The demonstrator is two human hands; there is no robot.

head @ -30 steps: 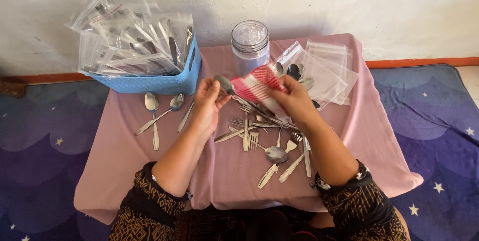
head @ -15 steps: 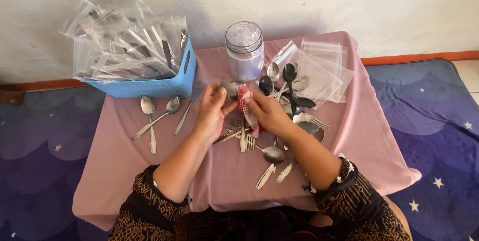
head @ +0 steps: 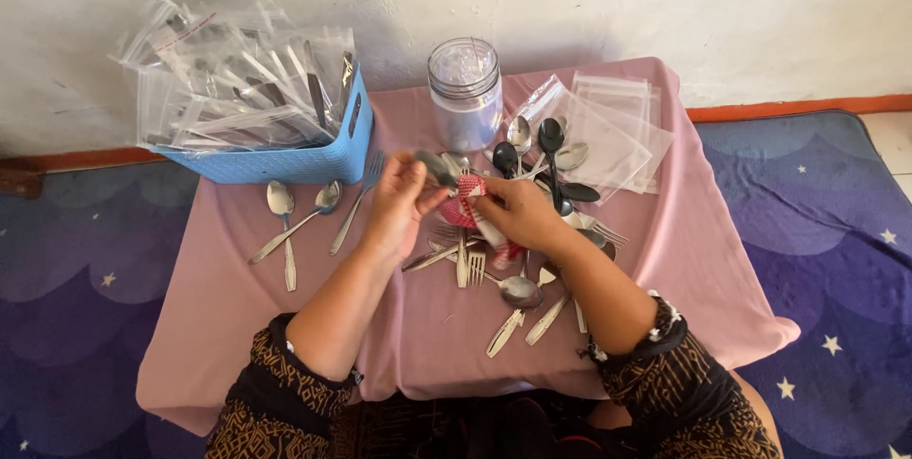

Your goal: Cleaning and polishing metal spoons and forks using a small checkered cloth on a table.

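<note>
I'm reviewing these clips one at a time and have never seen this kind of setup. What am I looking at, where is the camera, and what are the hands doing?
There is no machine here: a person works with two bare hands, and the one camera sits on their head, looking down. The left hand holds a piece of metal cutlery; the right hand rubs it with a red-and-white checked cloth. They work over a small table under a pink cloth. On it lie loose spoons and forks, a glass jar, a stack of clear plastic bags, and a blue basket full of bagged cutlery.
</note>
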